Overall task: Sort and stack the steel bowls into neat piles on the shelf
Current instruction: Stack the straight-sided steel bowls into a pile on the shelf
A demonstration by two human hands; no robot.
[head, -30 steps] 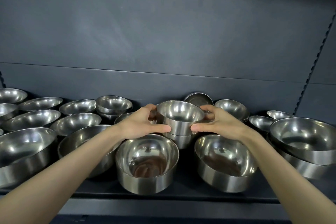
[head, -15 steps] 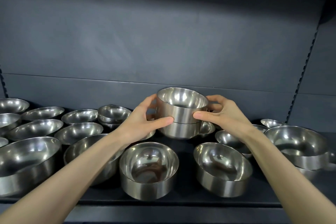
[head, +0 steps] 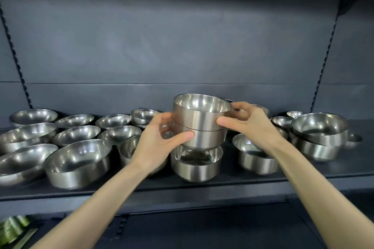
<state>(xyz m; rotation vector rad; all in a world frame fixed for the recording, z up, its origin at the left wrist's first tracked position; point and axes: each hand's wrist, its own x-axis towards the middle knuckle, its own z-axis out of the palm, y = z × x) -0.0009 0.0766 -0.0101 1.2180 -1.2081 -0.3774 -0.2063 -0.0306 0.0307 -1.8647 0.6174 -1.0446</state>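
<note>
Two nested straight-sided steel bowls (head: 200,123) hang in the air above the dark shelf (head: 303,172). My left hand (head: 159,143) grips their left side, thumb across the lower bowl. My right hand (head: 251,125) grips the right side, thumb on the upper bowl. Directly under the pair stands a similar steel bowl (head: 195,164) on the shelf. Another deep bowl (head: 257,157) sits to its right, partly behind my right wrist.
Several wide shallow bowls (head: 77,133) fill the shelf's left half, with a large deep bowl (head: 79,163) at the front. A stack of large bowls (head: 317,137) stands at the right. The shelf's back panel is close behind. Something green (head: 14,228) lies at the bottom left.
Both hands have lifted the nested pair off the shelf and brought it forward, over the front middle bowl. The view has dropped back, showing the shelf's front edge.
</note>
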